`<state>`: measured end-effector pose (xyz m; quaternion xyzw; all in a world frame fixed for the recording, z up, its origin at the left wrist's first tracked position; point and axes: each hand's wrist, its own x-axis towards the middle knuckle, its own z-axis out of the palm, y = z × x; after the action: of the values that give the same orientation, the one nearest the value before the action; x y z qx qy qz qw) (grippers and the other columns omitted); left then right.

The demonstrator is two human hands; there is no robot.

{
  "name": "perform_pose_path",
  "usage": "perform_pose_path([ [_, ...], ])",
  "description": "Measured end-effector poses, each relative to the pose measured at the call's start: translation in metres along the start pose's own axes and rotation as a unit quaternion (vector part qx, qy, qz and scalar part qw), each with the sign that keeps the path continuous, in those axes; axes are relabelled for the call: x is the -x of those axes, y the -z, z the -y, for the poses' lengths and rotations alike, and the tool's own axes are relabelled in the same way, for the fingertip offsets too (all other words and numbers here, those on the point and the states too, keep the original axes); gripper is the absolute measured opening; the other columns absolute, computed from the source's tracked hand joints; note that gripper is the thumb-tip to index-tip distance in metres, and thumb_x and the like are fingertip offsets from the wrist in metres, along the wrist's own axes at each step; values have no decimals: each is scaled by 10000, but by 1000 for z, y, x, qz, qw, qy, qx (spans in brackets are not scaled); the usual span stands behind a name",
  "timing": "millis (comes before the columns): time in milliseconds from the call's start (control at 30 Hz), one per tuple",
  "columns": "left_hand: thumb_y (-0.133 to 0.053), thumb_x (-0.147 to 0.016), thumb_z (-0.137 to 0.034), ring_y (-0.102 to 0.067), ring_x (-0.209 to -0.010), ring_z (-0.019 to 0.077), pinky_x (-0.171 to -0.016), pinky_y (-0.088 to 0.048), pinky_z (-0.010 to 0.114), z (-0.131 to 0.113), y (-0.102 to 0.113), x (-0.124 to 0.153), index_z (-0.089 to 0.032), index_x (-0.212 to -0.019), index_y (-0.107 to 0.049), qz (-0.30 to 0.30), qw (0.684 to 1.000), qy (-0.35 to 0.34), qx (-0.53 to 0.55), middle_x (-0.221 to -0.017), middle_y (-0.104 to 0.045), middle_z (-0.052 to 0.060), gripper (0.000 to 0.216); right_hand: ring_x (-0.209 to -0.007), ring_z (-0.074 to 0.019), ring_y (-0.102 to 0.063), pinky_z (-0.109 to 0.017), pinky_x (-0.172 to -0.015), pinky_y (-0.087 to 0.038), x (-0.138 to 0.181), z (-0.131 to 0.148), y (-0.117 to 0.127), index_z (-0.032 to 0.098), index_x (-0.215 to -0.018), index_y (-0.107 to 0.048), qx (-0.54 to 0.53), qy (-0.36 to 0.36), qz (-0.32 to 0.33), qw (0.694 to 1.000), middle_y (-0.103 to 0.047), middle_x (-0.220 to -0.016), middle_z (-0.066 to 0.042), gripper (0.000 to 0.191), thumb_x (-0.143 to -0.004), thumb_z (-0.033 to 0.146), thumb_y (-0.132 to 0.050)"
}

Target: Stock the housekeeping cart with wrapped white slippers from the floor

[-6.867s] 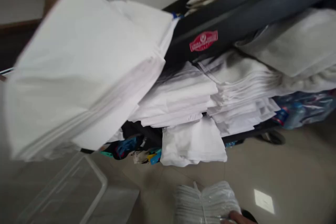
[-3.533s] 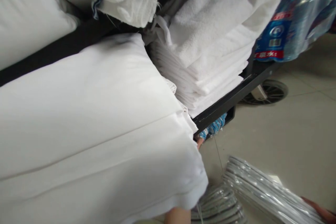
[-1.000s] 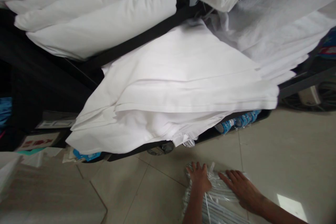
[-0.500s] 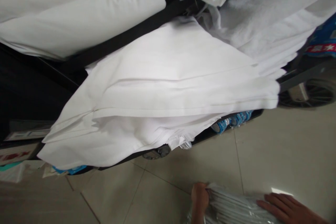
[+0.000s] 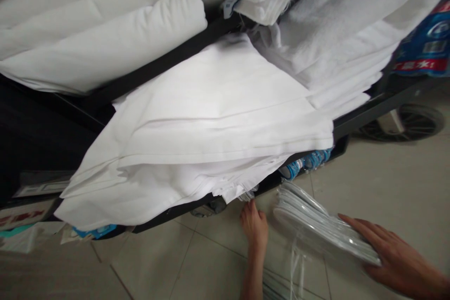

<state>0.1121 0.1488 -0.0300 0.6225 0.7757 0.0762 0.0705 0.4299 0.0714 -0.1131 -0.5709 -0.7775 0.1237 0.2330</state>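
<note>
A person crouches beside a black housekeeping cart (image 5: 365, 113) whose shelves are piled with folded white sheets (image 5: 211, 126), seen from above over their bare arms. Near the floor, the right hand (image 5: 390, 253) lies flat with its fingers (image 5: 355, 225) stretched out and close together, pressing along the near right end of a flat bundle of white items wrapped in clear plastic (image 5: 316, 227). The bundle hangs tilted just above the pale floor tiles (image 5: 386, 183); its long axis runs from that hand, at near right, up and away to the far left, where its free end points at the cart's bottom shelf and the blue-capped water bottles (image 5: 305, 165) lying there. The left hand (image 5: 255, 225) is just left of the bundle and apart from it, its fingers held loosely together and reaching up to the ragged lower edge of the overhanging sheets; whether the fingertips pinch cloth or only brush it cannot be told. So the right hand alone bears the bundle, while the left is nearer to its leading end and to the shelf opening. Loose plastic ties dangle beneath the bundle. At far right a cart wheel (image 5: 411, 122) and a blue plastic-wrapped pack of bottles (image 5: 425, 42) show
</note>
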Motion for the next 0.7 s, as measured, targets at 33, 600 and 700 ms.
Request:
perform_pose_path([
  [33, -466, -820, -132, -446, -1234, 306, -1066, -357, 472, -3, 7, -11, -178, -1333, -459, -27, 998, -31, -52, -1326, -505, 129, 515, -1097, -221, -542, -352, -897, -467, -15, 8, 2, 343, -1422, -271, -6, -4, 6, 1000, -544, -1270, -43, 906, -580, 183, -565],
  [600, -654, -765, -160, -316, -1335, 390, -1145, -201, 564, 9, 17, -90, -91, -1342, -431, 105, 948, -186, -237, -1423, -387, 210, 622, -1101, -331, -487, -456, -914, -378, -143, 111, -9, 236, -1436, -306, 15, -181, 98, 979, -499, -1235, -131, 764, -707, 250, -535],
  [700, -682, -740, -150, -245, -1362, 413, -1141, -160, 606, 8, 20, -90, -110, -1374, -386, 107, 945, -197, -237, -1468, -310, 198, 700, -1058, -343, -503, -452, -869, -380, -176, 133, -22, 209, -1434, -299, 9, -204, 69, 976, -514, -1181, -145, 757, -726, 287, -553],
])
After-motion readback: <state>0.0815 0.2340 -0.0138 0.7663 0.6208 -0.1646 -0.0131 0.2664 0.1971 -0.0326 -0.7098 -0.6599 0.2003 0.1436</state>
